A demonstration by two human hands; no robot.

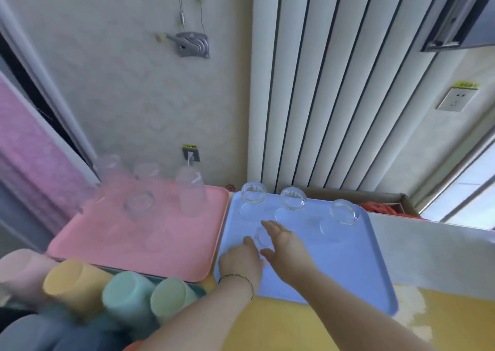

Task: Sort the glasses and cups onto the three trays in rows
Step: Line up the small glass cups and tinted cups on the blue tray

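— Where was the glass (263,239)?
— On the blue tray (348,270), between the hands. The right hand (285,245) lay open beside it. I couldn't tell the left hand's (241,263) grip.
— Risk?
— I judged either hand could knock it over or out of its row.
— Its axis?
— It seemed upright, but which end was the mouth was unclear.

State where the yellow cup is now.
Head view, lower left: the yellow cup sits between the pink cup and the teal cup, just in front of the pink tray.
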